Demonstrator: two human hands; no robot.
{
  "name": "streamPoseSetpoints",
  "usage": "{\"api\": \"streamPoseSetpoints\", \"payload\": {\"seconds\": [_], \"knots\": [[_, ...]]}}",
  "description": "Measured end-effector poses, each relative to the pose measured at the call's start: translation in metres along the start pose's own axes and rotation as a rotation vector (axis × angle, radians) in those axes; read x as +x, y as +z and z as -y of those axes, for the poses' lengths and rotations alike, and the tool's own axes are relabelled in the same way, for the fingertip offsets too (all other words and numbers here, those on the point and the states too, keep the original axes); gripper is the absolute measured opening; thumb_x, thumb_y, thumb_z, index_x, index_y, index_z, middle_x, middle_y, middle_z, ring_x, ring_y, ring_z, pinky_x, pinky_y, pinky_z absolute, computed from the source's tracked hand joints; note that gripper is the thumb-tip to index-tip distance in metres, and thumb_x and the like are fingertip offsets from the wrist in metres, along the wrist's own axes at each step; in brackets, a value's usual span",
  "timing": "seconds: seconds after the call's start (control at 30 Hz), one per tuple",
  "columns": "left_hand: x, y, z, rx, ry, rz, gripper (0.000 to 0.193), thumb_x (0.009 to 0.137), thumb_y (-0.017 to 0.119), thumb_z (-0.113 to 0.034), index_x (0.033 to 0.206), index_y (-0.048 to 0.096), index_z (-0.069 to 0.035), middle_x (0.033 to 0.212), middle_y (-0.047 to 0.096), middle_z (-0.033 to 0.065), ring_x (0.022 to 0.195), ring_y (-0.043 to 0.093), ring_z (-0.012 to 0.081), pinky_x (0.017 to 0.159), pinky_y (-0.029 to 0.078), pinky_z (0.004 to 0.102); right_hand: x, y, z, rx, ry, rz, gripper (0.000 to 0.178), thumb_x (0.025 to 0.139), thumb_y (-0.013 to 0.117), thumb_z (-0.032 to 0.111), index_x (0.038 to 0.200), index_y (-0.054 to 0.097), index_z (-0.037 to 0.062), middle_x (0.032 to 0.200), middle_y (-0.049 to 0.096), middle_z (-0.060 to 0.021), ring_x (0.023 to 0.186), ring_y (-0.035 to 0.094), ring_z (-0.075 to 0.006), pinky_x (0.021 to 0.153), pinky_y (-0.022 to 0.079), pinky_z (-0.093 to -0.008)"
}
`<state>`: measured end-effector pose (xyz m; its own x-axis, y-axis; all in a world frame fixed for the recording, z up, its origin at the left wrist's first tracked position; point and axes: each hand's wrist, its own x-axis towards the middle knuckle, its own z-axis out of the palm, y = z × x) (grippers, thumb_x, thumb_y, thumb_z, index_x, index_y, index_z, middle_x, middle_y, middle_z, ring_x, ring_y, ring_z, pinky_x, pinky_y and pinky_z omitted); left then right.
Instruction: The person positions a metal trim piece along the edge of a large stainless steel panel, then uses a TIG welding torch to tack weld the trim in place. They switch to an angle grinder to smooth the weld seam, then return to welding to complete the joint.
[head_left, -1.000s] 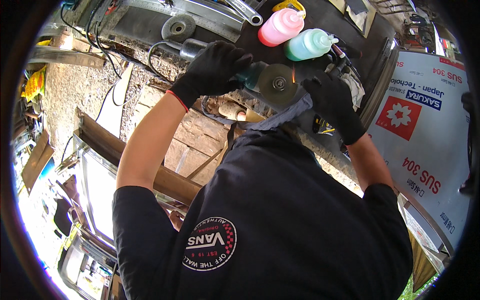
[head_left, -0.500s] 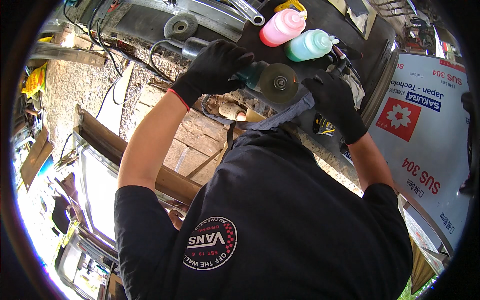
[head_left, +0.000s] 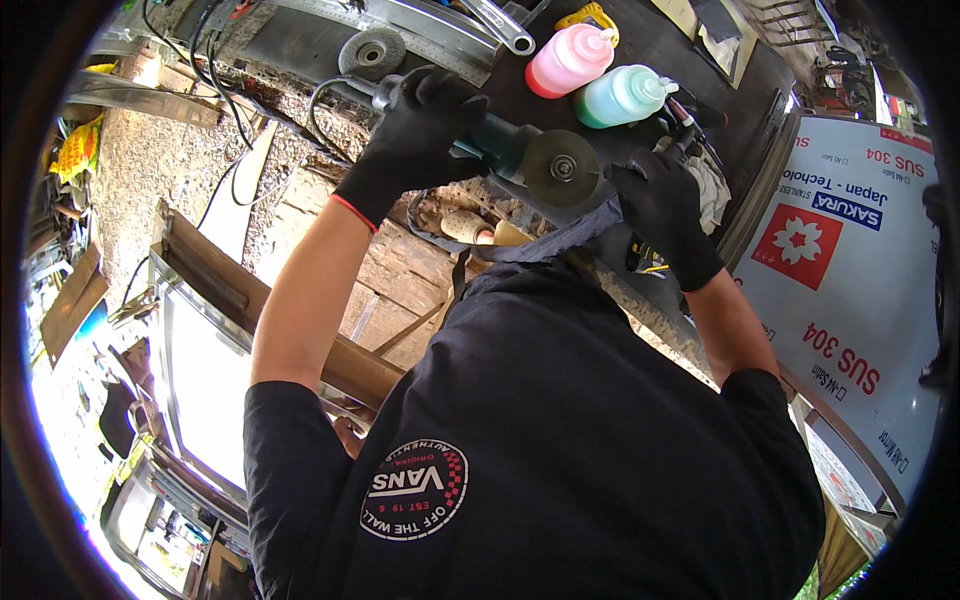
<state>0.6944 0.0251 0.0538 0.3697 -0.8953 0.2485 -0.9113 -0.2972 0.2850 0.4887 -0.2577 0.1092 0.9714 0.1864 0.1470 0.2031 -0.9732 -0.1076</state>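
Note:
My left hand (head_left: 420,130), in a black glove, is wrapped round the body of a teal and grey angle grinder (head_left: 498,142). The grinder's thin round disc (head_left: 560,168) faces up, toward my right hand. Close to the disc's right edge, my right hand (head_left: 662,205), also in a black glove, has its fingers curled; whatever lies in them is hidden. Below the disc a dark blue apron edge (head_left: 560,240) stretches across my lap. A black and yellow tool (head_left: 648,258) sits under my right wrist.
A pink bottle (head_left: 570,60) and a green bottle (head_left: 622,97) stand on the dark bench. Behind the grinder lie a grey abrasive wheel (head_left: 370,53) and a wrench (head_left: 500,25). Black cables (head_left: 225,110) run at left. A film-covered metal sheet (head_left: 840,300) leans at right.
My left hand and the grinder have shifted slightly, with the hand tilting left and up. My right hand has moved a little down and left. An orange glint at the disc's edge is gone.

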Motion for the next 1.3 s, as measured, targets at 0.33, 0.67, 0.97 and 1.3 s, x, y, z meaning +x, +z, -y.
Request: {"api": "streamPoseSetpoints", "payload": {"seconds": [0.33,0.67,0.97,1.3], "knots": [[-0.017,-0.009,-0.019,-0.121,-0.212,-0.387,0.069,0.067,0.091,-0.041,0.124,0.066,-0.010,0.126,0.064,0.0122,0.126,0.054,0.0356,0.110,0.039,0.0519,-0.007,0.003,0.005,0.238,0.200,-0.199,0.028,0.072,0.078,0.007,0.100,0.075,0.0085,0.093,0.067,-0.0102,0.083,0.069,-0.0300,0.070,0.055,-0.0416],[0.027,-0.065,-0.148,-1.477,-0.326,-0.431,0.031,0.088,0.072,0.004,0.119,0.069,0.001,0.117,0.071,0.0103,0.109,0.067,0.0171,0.095,0.055,0.0317,0.004,-0.081,0.070,1.231,0.484,-0.137,0.020,0.088,0.073,-0.002,0.108,0.076,-0.0016,0.097,0.072,-0.0082,0.086,0.068,-0.0138,0.075,0.053,-0.0284],[0.022,-0.054,-0.170,-1.415,-0.325,-0.364,0.023,0.094,0.055,0.004,0.112,0.069,0.002,0.120,0.070,0.0129,0.114,0.067,0.0215,0.106,0.050,0.0390,-0.014,-0.055,0.069,1.279,0.533,-0.198,0.023,0.089,0.076,0.002,0.110,0.074,-0.0041,0.103,0.073,-0.0076,0.091,0.067,-0.0122,0.079,0.054,-0.0281],[-0.035,-0.051,-0.133,-1.992,-0.557,-0.727,0.013,0.104,0.059,-0.013,0.116,0.064,-0.010,0.099,0.067,0.0054,0.086,0.063,0.0184,0.073,0.053,0.0363,-0.064,0.112,-0.036,0.529,1.043,-0.401,0.079,0.083,0.083,0.036,0.142,0.044,0.0002,0.115,0.069,-0.0200,0.104,0.069,-0.0361,0.089,0.054,-0.0439]]}}
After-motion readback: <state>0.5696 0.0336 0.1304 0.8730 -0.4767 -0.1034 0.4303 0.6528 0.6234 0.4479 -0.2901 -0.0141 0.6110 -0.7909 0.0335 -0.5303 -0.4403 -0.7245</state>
